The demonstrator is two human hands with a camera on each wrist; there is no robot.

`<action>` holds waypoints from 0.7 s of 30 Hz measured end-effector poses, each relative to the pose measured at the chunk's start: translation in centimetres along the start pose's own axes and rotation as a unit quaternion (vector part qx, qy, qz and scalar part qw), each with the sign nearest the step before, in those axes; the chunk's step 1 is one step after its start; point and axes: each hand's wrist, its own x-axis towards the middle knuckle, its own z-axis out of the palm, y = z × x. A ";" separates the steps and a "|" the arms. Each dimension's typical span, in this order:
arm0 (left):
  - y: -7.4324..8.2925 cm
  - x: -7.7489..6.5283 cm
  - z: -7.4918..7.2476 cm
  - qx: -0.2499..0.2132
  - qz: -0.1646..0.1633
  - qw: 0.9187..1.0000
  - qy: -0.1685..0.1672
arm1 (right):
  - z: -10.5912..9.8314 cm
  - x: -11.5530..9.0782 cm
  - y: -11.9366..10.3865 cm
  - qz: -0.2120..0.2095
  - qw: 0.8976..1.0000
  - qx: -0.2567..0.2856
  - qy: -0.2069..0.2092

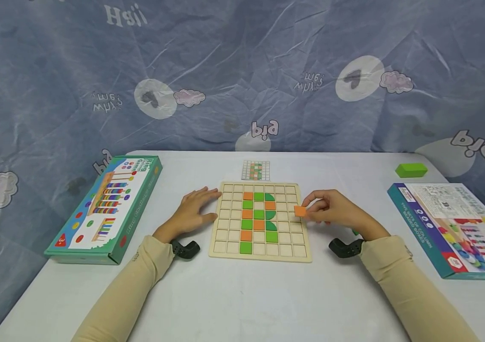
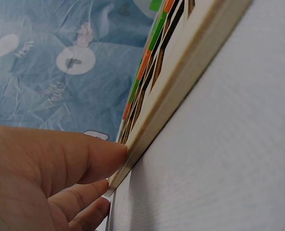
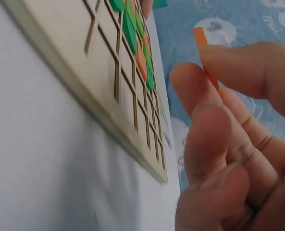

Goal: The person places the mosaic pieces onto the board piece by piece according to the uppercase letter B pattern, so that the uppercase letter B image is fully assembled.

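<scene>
My right hand [image 1: 332, 209] pinches an orange square tile [image 1: 300, 211] between thumb and fingers, over the right edge of a wooden grid board [image 1: 285, 237]. In the right wrist view the tile [image 3: 199, 36] is seen edge-on, raised beside the board. My left hand [image 1: 189, 211] rests at the board's left edge, fingers extended; in the left wrist view the thumb [image 2: 106, 156] touches the board's side. Orange and green square tiles, such as an orange one [image 1: 248, 195], sit in the grid with several green rounded tiles [image 1: 270, 215].
Behind the board lies a small pattern card [image 1: 256, 170]. A green game box [image 1: 110, 204] lies at the left, and another box [image 1: 456, 228] at the right. Beyond that right box is a green block [image 1: 411, 170]. A patterned blue cloth hangs behind the white table.
</scene>
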 end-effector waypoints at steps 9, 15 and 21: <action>0.2 -0.2 -0.2 -0.007 0.010 1.000 0.007 | 3.0 0.8 -0.7 0.022 0.996 0.085 0.017; 0.1 -0.1 -0.1 -0.008 0.008 1.000 0.007 | 4.8 1.0 -1.7 0.040 0.990 0.134 0.029; 0.1 -0.1 -0.1 -0.005 0.007 1.000 0.005 | 6.4 0.9 -2.2 0.027 0.987 0.155 0.007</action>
